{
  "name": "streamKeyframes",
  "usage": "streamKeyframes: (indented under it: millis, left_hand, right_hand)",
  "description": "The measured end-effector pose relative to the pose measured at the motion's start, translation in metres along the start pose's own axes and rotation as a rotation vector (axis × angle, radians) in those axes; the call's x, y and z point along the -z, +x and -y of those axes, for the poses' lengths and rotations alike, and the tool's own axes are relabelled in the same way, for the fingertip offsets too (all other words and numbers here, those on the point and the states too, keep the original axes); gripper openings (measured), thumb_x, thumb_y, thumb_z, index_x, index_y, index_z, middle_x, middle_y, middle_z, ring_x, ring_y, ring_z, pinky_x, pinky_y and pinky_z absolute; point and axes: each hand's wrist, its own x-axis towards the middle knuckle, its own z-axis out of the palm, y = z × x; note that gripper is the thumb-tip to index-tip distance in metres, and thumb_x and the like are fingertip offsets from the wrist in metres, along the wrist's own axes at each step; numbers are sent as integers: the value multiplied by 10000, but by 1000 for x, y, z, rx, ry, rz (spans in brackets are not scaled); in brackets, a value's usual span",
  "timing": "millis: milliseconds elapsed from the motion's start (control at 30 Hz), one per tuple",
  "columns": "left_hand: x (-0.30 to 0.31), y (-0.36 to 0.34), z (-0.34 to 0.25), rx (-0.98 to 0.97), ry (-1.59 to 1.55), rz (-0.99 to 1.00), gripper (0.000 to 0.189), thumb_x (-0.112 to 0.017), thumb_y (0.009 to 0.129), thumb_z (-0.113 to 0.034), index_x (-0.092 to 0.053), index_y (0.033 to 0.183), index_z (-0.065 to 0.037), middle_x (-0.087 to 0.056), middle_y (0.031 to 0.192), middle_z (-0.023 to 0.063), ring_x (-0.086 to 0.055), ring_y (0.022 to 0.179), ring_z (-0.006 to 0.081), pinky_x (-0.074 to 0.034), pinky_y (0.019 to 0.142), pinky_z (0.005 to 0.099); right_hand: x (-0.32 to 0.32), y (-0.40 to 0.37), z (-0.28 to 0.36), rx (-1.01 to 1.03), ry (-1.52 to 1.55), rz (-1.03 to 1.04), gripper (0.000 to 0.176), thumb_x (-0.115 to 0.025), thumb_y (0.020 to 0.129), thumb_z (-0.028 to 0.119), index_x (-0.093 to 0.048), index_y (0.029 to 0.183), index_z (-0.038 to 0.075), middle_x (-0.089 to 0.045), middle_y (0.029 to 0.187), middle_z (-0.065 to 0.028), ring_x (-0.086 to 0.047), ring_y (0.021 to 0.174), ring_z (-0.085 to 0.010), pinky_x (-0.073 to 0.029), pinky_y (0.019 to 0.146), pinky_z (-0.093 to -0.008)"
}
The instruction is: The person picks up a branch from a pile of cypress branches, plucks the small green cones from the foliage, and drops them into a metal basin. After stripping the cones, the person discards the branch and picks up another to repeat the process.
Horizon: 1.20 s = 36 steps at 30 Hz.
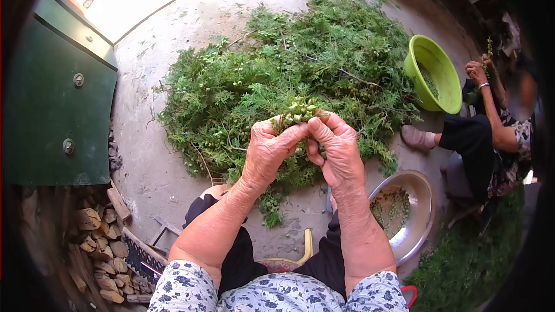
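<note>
Sprig of green cones (pixel 299 111): pinched between the fingertips of both hands, raised over the knees, in front of the big heap of cut branches (pixel 277 75). Looks feather-light, soft and springy in the foliage, firmer at the small knobbly cones. Possibly a little sticky with resin, though cannot tell. Seems likely to bend rather than snap, so needs no delicate grip. Best taken at the thin stem just below the cone cluster, cones left free above the fingers.

Left hand (pixel 267 153): thumb and forefinger closed narrowly on the sprig from the left, other fingers curled in. Right hand (pixel 338 153): fingers folded tight against the same cluster from the right, thumb tucked beneath. Fingertips of the two touching around the sprig.

Down to the right, just beside the right knee: round metal bowl (pixel 417 232) on the floor, shallow, holding only a thin scatter of loose green cones (pixel 393 205), bottom mostly bare. Farther off, at the far right edge of the heap: bright green plastic basin (pixel 450 81), tipped toward the camera, with a small layer of green bits inside. Near it, a co-worker's hand (pixel 477 70), raised, gripping another sprig.

Concrete floor (pixel 150 162) under everything; stacked firewood (pixel 101 242) at lower left, well apart from the hands.
</note>
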Motion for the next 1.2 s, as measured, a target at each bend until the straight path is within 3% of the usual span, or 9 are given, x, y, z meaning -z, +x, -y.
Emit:
streamKeyframes:
  millis: [267,500,633,767,900,1033,1100,1167,1200]
  left_hand:
    - [5,3,-2,119,-323,24,131,-635,800,-153,-649,817,-24,-527,589,-36,-365,473,44,-249,432,203]
    - [11,8,-2,131,-466,-108,109,-640,799,-144,-640,813,-36,-604,677,21,-535,550,90,-367,466,212]
    - [15,9,-1,36,-429,-53,104,-677,757,-108,-639,820,-34,-622,693,31,-536,552,95,-367,481,215]
    - [24,10,-1,-6,-393,-43,109,-679,751,-96,-640,829,-30,-633,698,38,-542,562,88,-363,477,212]
    - [26,8,-6,33,-400,-64,129,-673,756,-88,-646,862,-21,-650,728,53,-550,575,80,-364,472,198]
    - [26,8,-7,41,-369,-36,138,-665,762,-77,-647,885,-17,-656,737,56,-563,591,81,-378,479,185]
    - [24,9,-4,72,-384,-16,134,-657,768,-51,-634,893,-7,-649,751,55,-582,625,97,-410,501,191]
    - [19,9,-2,108,-397,-6,136,-656,772,-42,-626,898,-2,-644,765,56,-590,641,107,-424,512,200]
    - [17,9,0,143,-408,0,138,-654,776,-32,-618,904,4,-639,779,56,-597,658,116,-438,523,208]
  right_hand:
    - [10,2,1,-95,382,53,194,-588,873,142,-555,997,-4,-544,736,-23,-480,543,-67,-331,382,-177]
    - [53,-3,34,25,105,-97,183,-586,839,43,-560,1014,-4,-588,783,-63,-517,562,-81,-358,393,-181]
    - [127,-20,48,164,-193,-433,224,-599,789,-3,-568,1011,-2,-554,743,-23,-509,554,-67,-333,368,-171]
    - [238,-49,50,224,-202,-1060,249,-586,775,-16,-577,1022,3,-547,742,-33,-480,533,-71,-305,366,-193]
    - [295,-83,42,-48,-194,-1654,246,-581,767,10,-592,1013,10,-600,931,-130,-584,796,-232,-475,673,-414]
    - [431,-90,7,-222,-114,-1729,276,-600,755,32,-579,1024,-24,-590,1040,-141,-548,981,-287,-408,870,-437]
    - [444,-86,-3,128,-242,-1495,329,-628,750,78,-562,1042,-57,-581,1079,-146,-533,1015,-275,-400,892,-390]
    - [290,-67,30,80,-201,-1304,400,-629,771,155,-536,1121,-17,-581,1076,-168,-533,1041,-267,-397,910,-420]
    - [270,-57,34,191,-180,-1040,399,-617,790,152,-526,1149,3,-597,1051,-140,-565,989,-252,-427,883,-414]
